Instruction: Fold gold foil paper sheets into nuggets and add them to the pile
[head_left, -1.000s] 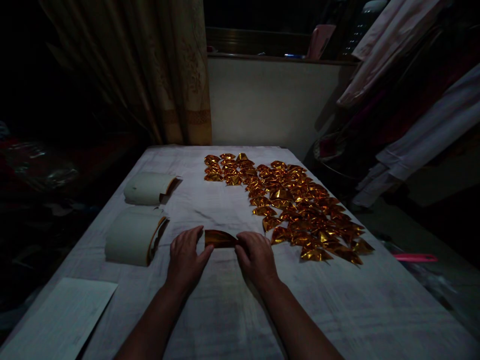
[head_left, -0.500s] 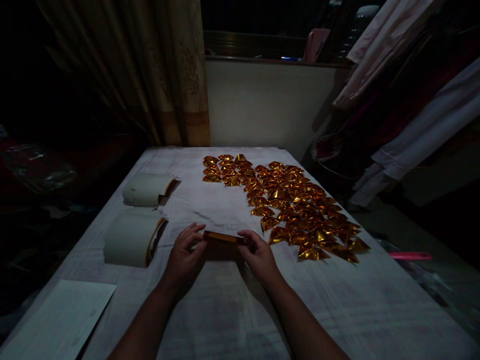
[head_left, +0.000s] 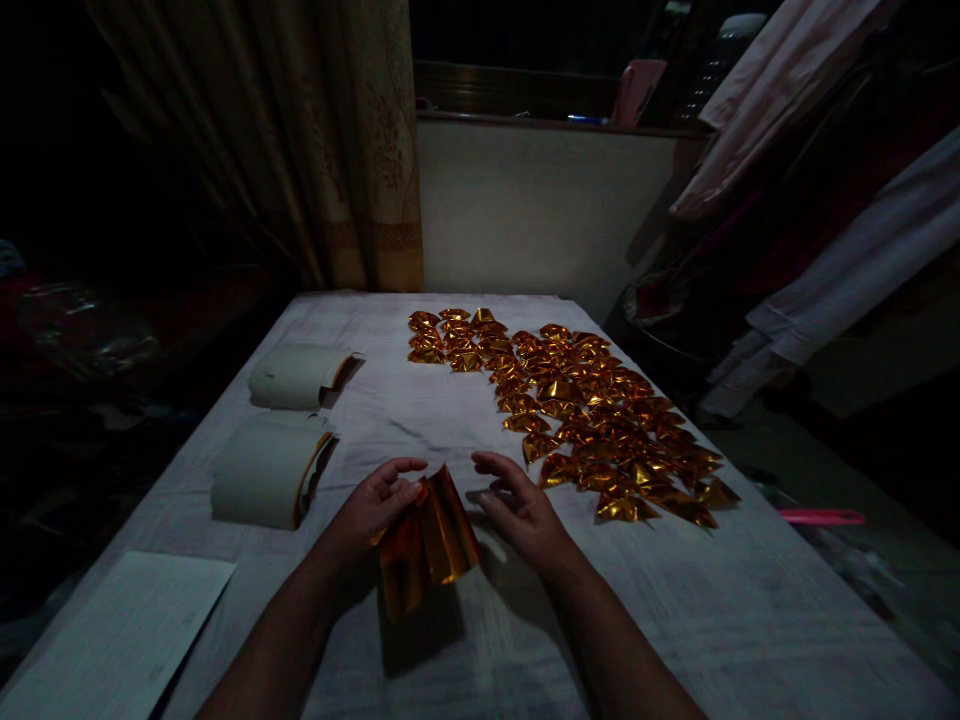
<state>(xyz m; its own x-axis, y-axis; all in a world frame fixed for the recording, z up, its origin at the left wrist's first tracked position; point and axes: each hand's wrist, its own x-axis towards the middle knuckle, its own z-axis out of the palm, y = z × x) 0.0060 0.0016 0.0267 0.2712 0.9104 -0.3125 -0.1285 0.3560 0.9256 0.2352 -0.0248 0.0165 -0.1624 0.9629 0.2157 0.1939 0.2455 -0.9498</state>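
A shiny gold foil sheet (head_left: 429,540), creased down its middle, stands tilted above the white cloth-covered table (head_left: 675,620). My left hand (head_left: 375,505) pinches its upper left edge between thumb and fingers. My right hand (head_left: 517,505) hovers just right of the sheet with fingers spread, holding nothing. A spread of several folded gold foil pieces (head_left: 592,410) lies in rows to the right and beyond my hands.
Two curled stacks of pale paper with gold backing sit at the left, one near (head_left: 266,470) and one farther (head_left: 296,377). A flat white sheet (head_left: 127,635) lies at the near left corner. A curtain (head_left: 315,140) and hanging clothes (head_left: 825,200) flank the table.
The foil, held flat between both hands, has swung up and opened out. My right hand has let go and its fingers have spread; my left hand keeps hold.
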